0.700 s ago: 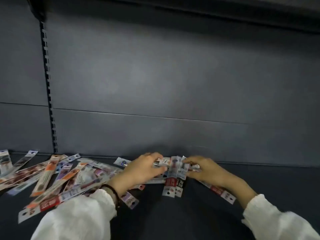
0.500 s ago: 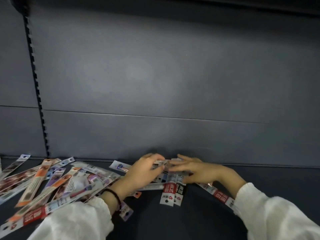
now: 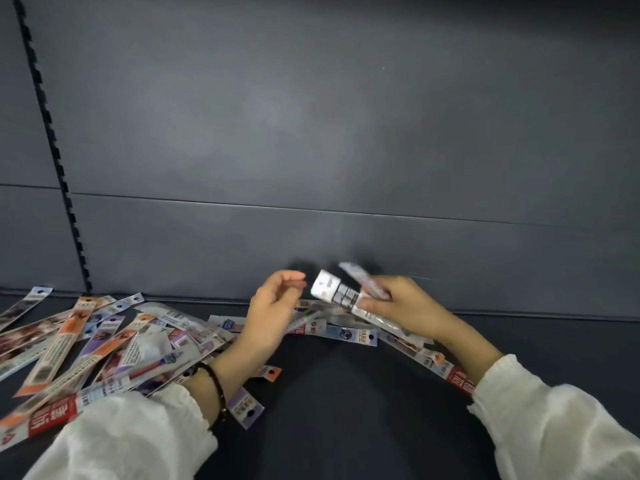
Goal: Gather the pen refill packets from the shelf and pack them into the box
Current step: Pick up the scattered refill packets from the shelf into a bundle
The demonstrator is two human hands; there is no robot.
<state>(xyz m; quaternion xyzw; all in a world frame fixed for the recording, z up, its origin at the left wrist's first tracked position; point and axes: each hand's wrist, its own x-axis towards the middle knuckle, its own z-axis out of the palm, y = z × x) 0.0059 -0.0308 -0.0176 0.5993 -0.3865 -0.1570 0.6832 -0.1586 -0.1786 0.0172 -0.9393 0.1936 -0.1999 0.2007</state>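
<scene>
Long, flat pen refill packets lie scattered over the dark shelf, mostly at the left and under my hands. My right hand grips a small bunch of packets, lifted off the shelf with their ends pointing up and left. My left hand hovers just left of that bunch, fingers curled and apart, holding nothing. More packets lie flat below both hands. No box is in view.
The shelf's grey back panel rises right behind my hands. A slotted black upright runs down the left. White sleeves cover both forearms, and a dark bead bracelet sits on my left wrist.
Both hands were pressed on the packets on the shelf. Now my right hand has lifted a bunch of them, and my left hand has let go and risen beside it.
</scene>
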